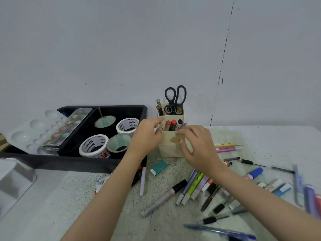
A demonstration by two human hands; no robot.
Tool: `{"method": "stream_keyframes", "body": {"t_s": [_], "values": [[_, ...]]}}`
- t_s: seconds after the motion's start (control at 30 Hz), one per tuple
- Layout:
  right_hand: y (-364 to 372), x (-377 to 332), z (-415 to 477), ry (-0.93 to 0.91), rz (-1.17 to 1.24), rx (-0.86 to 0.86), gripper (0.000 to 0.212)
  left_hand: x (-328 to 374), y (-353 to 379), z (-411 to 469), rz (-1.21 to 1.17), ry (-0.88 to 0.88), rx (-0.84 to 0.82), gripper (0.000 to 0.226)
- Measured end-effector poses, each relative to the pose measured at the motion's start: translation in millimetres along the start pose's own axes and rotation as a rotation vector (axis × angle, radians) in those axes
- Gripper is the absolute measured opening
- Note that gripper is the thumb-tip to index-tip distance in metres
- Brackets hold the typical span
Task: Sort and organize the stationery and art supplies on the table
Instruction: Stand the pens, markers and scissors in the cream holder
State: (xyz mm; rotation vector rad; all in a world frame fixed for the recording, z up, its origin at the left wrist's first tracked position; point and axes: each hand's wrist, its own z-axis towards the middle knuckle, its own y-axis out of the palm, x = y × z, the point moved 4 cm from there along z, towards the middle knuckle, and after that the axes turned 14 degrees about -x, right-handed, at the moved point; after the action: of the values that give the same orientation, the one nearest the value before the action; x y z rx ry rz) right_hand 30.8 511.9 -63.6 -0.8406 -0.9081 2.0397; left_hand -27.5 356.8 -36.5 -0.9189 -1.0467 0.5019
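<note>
The cream pen holder (169, 150) stands upright at the far centre of the desk (173, 165), just right of the black tray (69, 161). It holds scissors (175, 98) in the rear compartment and 2 red-capped markers (171, 124) in the middle one. The left hand (146, 136) touches the holder's left wall with index finger and thumb; a firm pinch cannot be confirmed. The right hand (199, 146) hovers at the holder's front, fingers (184, 131) loosely curled and empty. The loose markers (192, 186) lie near and right of the holder, beneath the right wrist, with long axes running near-left to far-right. The right hand is nearer; each marker likely needs turning upright for insertion.
</note>
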Motion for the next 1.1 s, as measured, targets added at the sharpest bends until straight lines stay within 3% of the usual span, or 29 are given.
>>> {"method": "stream_keyframes", "body": {"t_s": [0.1,0.2,0.27,0.37,0.57,0.77,0.97,1.1], "values": [[9,-9,-13,-0.053,0.177,-0.131,0.019,0,-7,-31,-0.047,0.081,0.116,0.029],[23,-21,-28,-0.088,0.313,-0.460,0.025,-7,-2,-64,-0.033,0.101,0.080,0.020],[30,-29,-38,-0.130,0.311,-0.634,0.028,-12,8,-81,0.067,0.089,0.021,0.013],[38,-40,-48,-0.235,0.196,-0.737,0.025,-18,25,-98,0.243,0.064,-0.020,0.013],[42,-42,-47,-0.250,0.113,-0.780,0.017,-26,39,-109,0.389,-0.239,-0.198,0.017],[38,-37,-47,-0.210,0.113,-0.850,0.026,-30,39,-107,0.401,-0.359,-0.312,0.022],[10,-20,-32,-0.113,0.151,-0.782,0.019,-30,31,-109,0.352,-0.364,-0.220,0.011],[-16,-6,-10,-0.011,0.386,-0.503,0.016,-15,14,-110,0.171,-0.279,0.009,0.010]]}}
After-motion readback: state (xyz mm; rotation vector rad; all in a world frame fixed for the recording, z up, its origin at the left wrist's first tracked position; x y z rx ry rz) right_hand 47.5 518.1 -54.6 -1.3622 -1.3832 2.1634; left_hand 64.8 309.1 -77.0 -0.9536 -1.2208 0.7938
